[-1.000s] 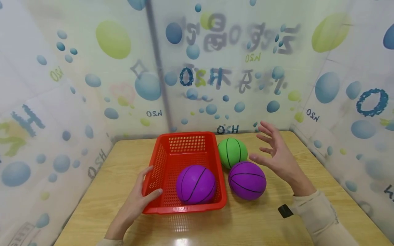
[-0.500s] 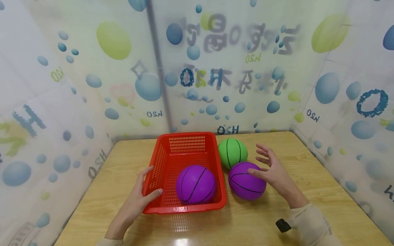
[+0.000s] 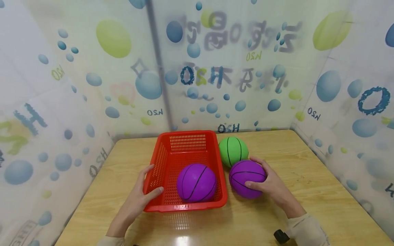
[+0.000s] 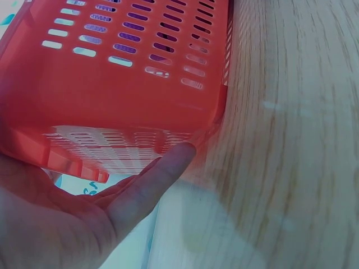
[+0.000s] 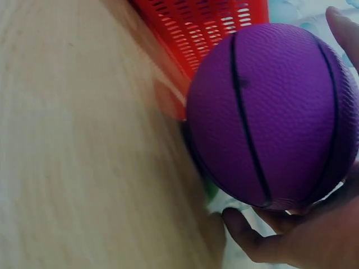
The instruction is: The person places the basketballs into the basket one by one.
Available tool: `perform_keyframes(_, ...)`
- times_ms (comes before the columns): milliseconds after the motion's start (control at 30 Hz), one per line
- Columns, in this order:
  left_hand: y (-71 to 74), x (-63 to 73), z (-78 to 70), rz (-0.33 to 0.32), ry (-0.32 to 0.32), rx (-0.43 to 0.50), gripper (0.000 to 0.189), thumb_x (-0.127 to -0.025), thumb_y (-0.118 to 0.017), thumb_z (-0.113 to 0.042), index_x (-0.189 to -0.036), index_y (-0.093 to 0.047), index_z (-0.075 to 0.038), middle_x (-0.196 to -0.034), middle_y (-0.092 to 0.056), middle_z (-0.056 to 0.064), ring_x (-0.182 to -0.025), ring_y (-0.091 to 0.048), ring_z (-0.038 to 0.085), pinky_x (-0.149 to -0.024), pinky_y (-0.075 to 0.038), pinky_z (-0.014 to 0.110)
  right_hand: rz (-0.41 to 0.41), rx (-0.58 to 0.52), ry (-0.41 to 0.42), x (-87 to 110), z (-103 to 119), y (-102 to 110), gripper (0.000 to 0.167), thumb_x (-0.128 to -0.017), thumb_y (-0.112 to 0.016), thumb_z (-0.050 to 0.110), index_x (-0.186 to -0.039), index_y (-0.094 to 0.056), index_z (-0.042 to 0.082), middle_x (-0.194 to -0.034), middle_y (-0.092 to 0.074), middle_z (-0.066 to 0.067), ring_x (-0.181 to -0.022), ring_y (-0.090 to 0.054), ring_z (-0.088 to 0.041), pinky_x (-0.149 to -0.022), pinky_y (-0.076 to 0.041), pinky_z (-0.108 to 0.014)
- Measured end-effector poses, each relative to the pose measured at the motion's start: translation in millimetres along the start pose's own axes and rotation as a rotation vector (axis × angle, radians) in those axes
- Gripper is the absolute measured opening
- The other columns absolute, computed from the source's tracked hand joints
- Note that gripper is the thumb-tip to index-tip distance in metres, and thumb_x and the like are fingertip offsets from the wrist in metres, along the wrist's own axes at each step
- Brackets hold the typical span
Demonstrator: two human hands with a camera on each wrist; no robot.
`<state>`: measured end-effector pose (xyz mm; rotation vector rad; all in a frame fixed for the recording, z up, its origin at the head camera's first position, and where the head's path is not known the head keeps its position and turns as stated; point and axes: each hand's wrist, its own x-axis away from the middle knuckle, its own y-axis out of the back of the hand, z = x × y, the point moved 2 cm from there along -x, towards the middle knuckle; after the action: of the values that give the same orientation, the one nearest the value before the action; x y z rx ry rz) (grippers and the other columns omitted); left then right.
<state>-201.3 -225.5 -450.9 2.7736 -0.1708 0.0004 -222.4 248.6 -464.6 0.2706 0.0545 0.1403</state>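
Note:
A red plastic basket (image 3: 184,207) with perforated walls stands on the table, one purple mini basketball (image 3: 197,182) lying inside it. My left hand (image 3: 138,201) holds the basket's left side, thumb over the rim and fingers along the outer wall. Right of the basket is a second purple mini basketball (image 3: 243,174). My right hand (image 3: 274,188) grips that ball from the right, thumb on its near side and fingers around its far side. In the right wrist view, fingers (image 5: 249,238) curve close under the ball. A green mini basketball (image 3: 233,152) sits just behind it, beside the basket.
The light wooden table (image 3: 307,171) reaches back to a curtain (image 3: 197,68) printed with blue and green dots. Similar curtains hang on the left and right. A small black object (image 3: 280,236) is at the right sleeve.
My right hand has come down and left from above the table, and now grips the purple ball outside the basket. My left hand and the basket stay put.

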Motion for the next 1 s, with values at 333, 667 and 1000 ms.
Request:
perform_keyframes(333, 0.0, 0.1, 2.3, 0.001, -0.011, 0.012, 0.087, -0.105, -0.078, -0.028, -0.173, -0.023, -0.032, -0.165, -0.044, 0.028, -0.129, -0.068, 0.038, -0.099, -0.061, 0.043, -0.019, 0.037, -0.038, 1.0, 1.3, -5.4, 0.099, -0.091, -0.092, 0.027, -0.171, -0.035, 0.022, -0.16, -0.051, -0.025, -0.136, -0.061, -0.044, -0.101, -0.058, -0.049)
perform_keyframes(667, 0.8, 0.1, 0.1, 0.009, -0.02, 0.033, 0.089, -0.105, -0.078, -0.028, -0.173, -0.022, -0.032, -0.164, -0.046, 0.027, -0.128, -0.068, 0.035, -0.097, -0.06, 0.038, -0.054, 0.081, 0.018, 1.9, 19.3, 2.9, 0.094, -0.093, -0.091, 0.027, -0.17, -0.037, 0.027, -0.16, -0.05, -0.026, -0.135, -0.061, -0.048, -0.099, -0.059, -0.052)
perform_keyframes(1000, 0.4, 0.7, 2.1, 0.01, -0.012, 0.036, 0.089, -0.105, -0.077, -0.025, -0.174, -0.021, -0.031, -0.165, -0.045, 0.027, -0.13, -0.068, 0.037, -0.099, -0.062, 0.044, -0.066, 0.092, 0.043, 1.9, 36.9, 8.7, 0.092, -0.094, -0.09, 0.029, -0.17, -0.038, 0.028, -0.16, -0.052, -0.023, -0.134, -0.062, -0.047, -0.098, -0.06, -0.052)
